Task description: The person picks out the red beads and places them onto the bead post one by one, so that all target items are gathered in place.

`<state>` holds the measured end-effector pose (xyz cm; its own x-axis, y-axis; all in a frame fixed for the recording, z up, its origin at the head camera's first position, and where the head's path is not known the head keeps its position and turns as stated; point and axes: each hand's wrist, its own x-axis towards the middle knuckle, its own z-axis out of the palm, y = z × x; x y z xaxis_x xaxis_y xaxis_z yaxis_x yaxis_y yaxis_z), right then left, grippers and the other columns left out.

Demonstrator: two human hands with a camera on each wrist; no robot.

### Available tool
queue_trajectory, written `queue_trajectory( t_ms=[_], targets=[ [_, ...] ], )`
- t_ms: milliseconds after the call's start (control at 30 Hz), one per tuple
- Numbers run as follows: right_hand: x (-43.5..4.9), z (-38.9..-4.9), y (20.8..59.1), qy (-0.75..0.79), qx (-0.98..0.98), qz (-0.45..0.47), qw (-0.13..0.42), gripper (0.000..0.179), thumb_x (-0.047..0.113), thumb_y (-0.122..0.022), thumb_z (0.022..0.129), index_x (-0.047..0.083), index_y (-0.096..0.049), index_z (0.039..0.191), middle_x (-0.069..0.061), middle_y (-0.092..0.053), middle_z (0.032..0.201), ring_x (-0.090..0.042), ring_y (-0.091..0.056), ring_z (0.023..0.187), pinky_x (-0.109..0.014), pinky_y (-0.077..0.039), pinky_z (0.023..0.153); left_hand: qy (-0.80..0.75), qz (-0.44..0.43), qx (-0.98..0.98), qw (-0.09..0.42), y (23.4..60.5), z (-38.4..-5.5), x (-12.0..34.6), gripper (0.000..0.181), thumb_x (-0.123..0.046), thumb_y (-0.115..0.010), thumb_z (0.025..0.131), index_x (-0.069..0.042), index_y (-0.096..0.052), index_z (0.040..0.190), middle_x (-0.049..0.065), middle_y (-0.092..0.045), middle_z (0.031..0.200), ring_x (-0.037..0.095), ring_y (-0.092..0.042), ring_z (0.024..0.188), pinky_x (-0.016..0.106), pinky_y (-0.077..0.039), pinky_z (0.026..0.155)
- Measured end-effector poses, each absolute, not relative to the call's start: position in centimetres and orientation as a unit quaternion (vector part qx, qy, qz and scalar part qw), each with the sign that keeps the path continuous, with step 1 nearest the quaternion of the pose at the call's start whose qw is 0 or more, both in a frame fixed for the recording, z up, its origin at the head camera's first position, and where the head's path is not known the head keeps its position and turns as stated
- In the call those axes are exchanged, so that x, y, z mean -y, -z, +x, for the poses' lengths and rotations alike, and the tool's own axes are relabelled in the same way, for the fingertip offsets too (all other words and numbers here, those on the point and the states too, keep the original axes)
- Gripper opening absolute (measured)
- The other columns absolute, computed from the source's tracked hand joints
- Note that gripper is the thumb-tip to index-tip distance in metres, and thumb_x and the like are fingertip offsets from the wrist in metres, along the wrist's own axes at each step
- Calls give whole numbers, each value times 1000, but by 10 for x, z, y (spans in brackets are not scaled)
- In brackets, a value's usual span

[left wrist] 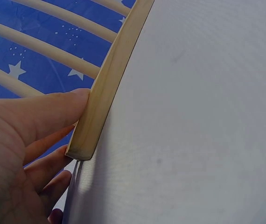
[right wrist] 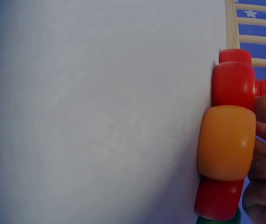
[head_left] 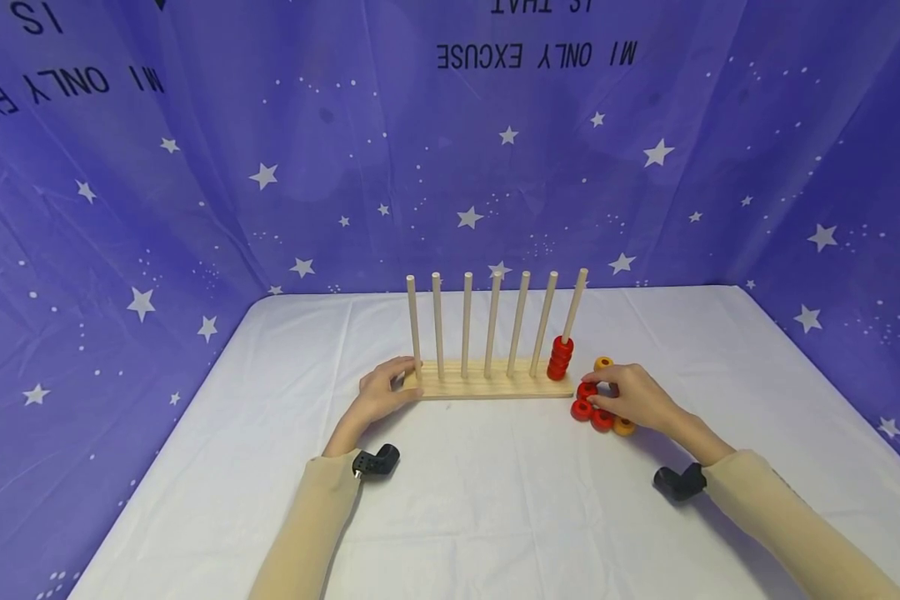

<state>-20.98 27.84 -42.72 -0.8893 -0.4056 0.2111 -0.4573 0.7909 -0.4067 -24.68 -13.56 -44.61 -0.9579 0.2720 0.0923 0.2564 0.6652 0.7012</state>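
Note:
A wooden bead rack [head_left: 487, 388] with a row of upright pegs stands on the white cloth. Its left end is gripped by my left hand [head_left: 381, 392]; in the left wrist view the thumb [left wrist: 60, 109] presses the front edge, with other fingers behind the end. Several red beads are stacked on the rightmost peg [head_left: 573, 308]. Just right of the rack, my right hand [head_left: 640, 397] pinches a red bead [head_left: 587, 390] between thumb and forefinger, among loose beads. In the right wrist view an orange bead [right wrist: 227, 142] partly blocks the sight of those fingers.
Loose red beads [head_left: 602, 420] and an orange bead [head_left: 624, 427] lie close under the right hand. Behind it sits another orange bead [head_left: 603, 363]. A bit of green bead [right wrist: 219, 220] shows in the right wrist view. A blue starry curtain [head_left: 465, 167] surrounds the table [head_left: 495, 500].

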Motion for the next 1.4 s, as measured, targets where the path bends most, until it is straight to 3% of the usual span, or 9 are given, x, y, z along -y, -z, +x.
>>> queue_trajectory(
  t_ms=[567, 833, 1000, 1400],
  targets=[
    [-276, -211, 423, -237, 943, 224, 65, 27, 12, -73, 78, 2, -70, 102, -3, -67, 78, -6, -39, 49, -17, -32, 45, -386, 150, -910, 9, 444, -248, 137, 52, -24, -69, 81, -7, -56, 128, 13, -50, 141, 36, -41, 134, 59, -21, 105],
    [-276, -209, 419, -239, 945, 214, 60, 28, 15, -73, 78, 3, -70, 104, -2, -62, 72, -7, -40, 48, -18, -32, 44, -382, 147, -912, 14, 446, -247, 137, 53, -25, -68, 80, -7, -56, 129, 13, -49, 142, 36, -41, 135, 59, -22, 105],
    [-276, -210, 418, -245, 944, 213, 66, 29, 14, -73, 78, 3, -70, 104, -6, -69, 84, -6, -38, 46, -18, -32, 43, -383, 147, -912, 13, 445, -247, 137, 53, -25, -69, 80, -7, -56, 129, 12, -49, 142, 36, -41, 135, 59, -22, 105],
    [-275, -210, 410, -250, 937, 225, 97, 29, 10, -72, 76, 4, -70, 104, -10, -72, 92, -8, -43, 51, -17, -40, 48, -391, 146, -909, 13, 446, -247, 136, 53, -25, -70, 80, -7, -56, 128, 12, -49, 142, 36, -41, 135, 59, -21, 105]
  ],
)
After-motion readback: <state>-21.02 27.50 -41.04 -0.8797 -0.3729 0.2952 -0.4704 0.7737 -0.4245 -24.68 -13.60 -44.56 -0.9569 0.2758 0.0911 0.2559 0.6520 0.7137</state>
